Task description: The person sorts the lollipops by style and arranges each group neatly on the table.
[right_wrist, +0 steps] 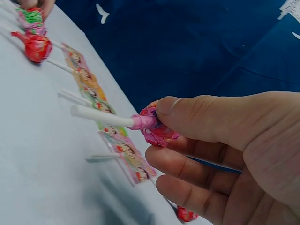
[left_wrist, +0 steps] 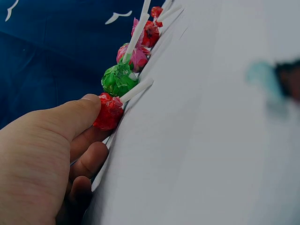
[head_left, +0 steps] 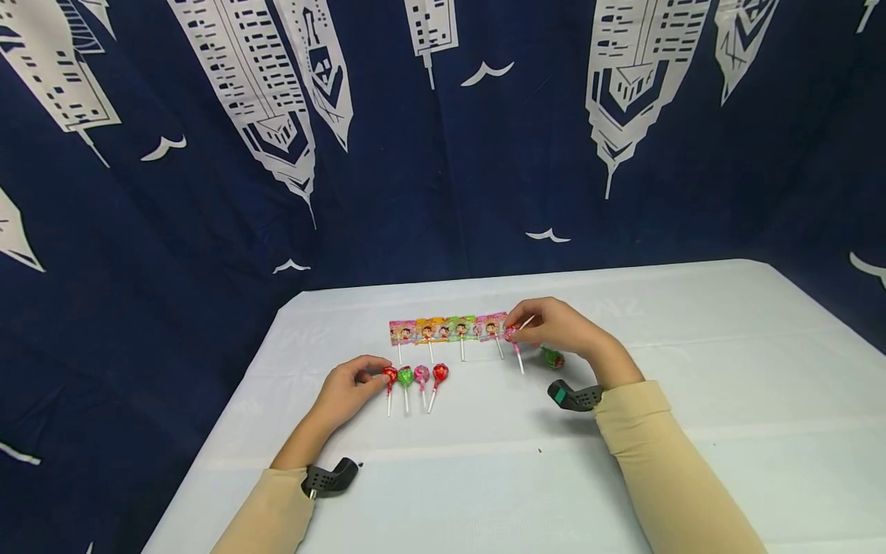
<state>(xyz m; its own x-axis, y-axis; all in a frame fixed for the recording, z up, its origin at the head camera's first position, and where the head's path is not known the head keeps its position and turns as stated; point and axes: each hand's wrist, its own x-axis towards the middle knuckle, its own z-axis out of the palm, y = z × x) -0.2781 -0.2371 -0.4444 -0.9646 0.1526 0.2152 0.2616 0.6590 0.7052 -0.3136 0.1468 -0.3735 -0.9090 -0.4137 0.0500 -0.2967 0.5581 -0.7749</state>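
Observation:
My left hand (head_left: 349, 391) pinches the red lollipop (left_wrist: 109, 112) at the left end of a short row on the table. Beside it in that row lie a green lollipop (head_left: 405, 376), a pink one (head_left: 421, 374) and another red one (head_left: 440, 372), sticks toward me. Between thumb and fingertips, my right hand (head_left: 554, 323) holds a pink lollipop (right_wrist: 154, 126) above the table, its white stick pointing away from the hand in the right wrist view. Just behind that lollipop is a line of flat-wrapped lollipops in pink (head_left: 404, 332), orange (head_left: 431, 329) and green (head_left: 461, 328) packets.
A green-and-red lollipop (head_left: 553, 358) lies under the right hand, near the wrist. The white tabletop (head_left: 471, 477) extends in front and to both sides. A dark blue cloth (head_left: 443, 192) with white building prints hangs behind the table. Each wrist carries a black device.

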